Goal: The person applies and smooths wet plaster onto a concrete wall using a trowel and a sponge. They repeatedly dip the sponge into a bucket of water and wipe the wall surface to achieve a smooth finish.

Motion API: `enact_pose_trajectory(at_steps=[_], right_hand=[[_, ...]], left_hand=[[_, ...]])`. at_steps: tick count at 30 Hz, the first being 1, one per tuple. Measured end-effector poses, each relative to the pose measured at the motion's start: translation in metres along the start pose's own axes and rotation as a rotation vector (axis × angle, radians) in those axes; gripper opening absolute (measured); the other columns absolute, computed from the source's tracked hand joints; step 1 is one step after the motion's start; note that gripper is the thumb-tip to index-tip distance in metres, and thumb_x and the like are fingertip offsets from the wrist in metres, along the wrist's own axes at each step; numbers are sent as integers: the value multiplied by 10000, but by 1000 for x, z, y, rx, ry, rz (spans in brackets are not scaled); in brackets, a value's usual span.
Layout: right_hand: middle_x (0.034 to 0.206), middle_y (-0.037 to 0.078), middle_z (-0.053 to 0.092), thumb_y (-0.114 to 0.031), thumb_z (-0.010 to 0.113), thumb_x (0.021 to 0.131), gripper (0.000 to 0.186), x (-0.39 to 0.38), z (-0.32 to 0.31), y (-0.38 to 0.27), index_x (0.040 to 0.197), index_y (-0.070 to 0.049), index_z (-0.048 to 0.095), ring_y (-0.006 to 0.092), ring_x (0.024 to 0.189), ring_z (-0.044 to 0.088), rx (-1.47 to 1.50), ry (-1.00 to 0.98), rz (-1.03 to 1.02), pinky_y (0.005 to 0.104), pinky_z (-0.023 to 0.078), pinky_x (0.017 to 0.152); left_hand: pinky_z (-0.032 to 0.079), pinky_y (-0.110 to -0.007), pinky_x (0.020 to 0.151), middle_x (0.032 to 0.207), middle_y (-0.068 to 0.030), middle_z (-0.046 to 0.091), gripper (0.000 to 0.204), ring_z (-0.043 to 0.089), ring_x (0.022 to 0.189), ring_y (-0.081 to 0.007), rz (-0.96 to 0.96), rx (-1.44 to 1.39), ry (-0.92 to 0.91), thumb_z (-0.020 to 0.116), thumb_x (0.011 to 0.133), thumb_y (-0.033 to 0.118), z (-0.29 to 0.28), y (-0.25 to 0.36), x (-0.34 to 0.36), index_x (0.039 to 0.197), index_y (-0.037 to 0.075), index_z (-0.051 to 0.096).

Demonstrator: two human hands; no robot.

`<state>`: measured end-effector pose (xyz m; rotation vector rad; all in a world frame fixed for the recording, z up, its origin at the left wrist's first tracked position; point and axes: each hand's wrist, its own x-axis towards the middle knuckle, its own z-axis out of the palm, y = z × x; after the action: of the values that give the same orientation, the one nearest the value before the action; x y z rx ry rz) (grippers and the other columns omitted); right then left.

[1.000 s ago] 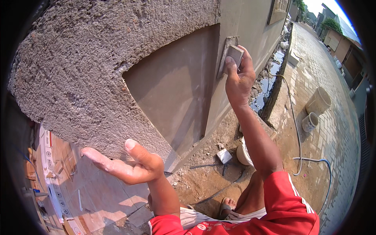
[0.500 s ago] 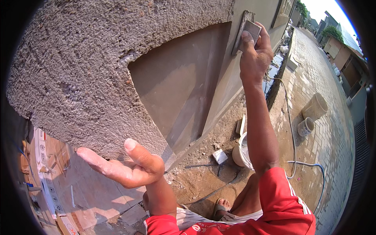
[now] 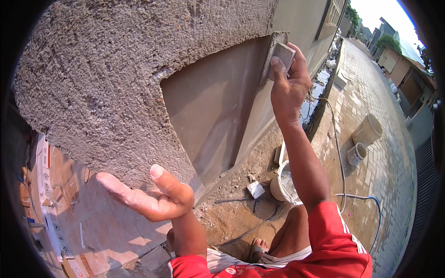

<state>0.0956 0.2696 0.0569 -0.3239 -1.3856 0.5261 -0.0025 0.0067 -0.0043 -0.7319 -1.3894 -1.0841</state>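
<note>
In the head view, a person in a red shirt (image 3: 338,241) grips a flat trowel (image 3: 269,65) at the upper right border of a sunken wall panel (image 3: 208,102). The right hand (image 3: 291,90) is closed around the tool's block handle (image 3: 284,52), thumb on the near side, fingers curled around the far side. The left hand (image 3: 155,197) is open below and left of the panel, its fingers extended and thumb raised, holding nothing that shows; whether it touches the lower edge of the rough wall (image 3: 97,83) cannot be told.

The trowel looks light and stiff, likely easy to manage with 1 hand, though dust or damp could make it slippery and its thin plate edges might chip. The block appears the best place to take hold, keeping fingertips clear of the plate. Its long axis follows the panel's right border, slanting from upper right to lower left; the broad face is turned toward the wall, the block toward the person.

Below and right of the panel sits a white bucket (image 3: 276,189), with a pale square piece (image 3: 255,190) just beside it. Farther right of the panel, 2 more buckets (image 3: 367,129) stand near a hose (image 3: 340,157).
</note>
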Motion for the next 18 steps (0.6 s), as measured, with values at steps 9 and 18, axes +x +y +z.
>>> enact_pose_trajectory(at_steps=[9, 18], right_hand=[[852, 45, 641, -80, 628, 874, 336, 0, 4, -18, 1198, -22, 562, 74, 745, 580, -53, -32, -45, 233, 461, 660], [876, 26, 625, -73, 627, 882, 393, 8, -77, 16, 1251, 22, 529, 70, 718, 565, 106, -8, 411, 225, 432, 593]], left_hand=[[245, -487, 1119, 1422, -334, 358, 661, 375, 1333, -423, 14, 6, 10, 548, 854, 25, 0, 7, 5, 1425, -116, 246], [254, -519, 1109, 1420, -351, 343, 708, 380, 1322, -451, 47, 15, -27, 537, 866, 22, -2, 3, 2, 1482, 4, 190]])
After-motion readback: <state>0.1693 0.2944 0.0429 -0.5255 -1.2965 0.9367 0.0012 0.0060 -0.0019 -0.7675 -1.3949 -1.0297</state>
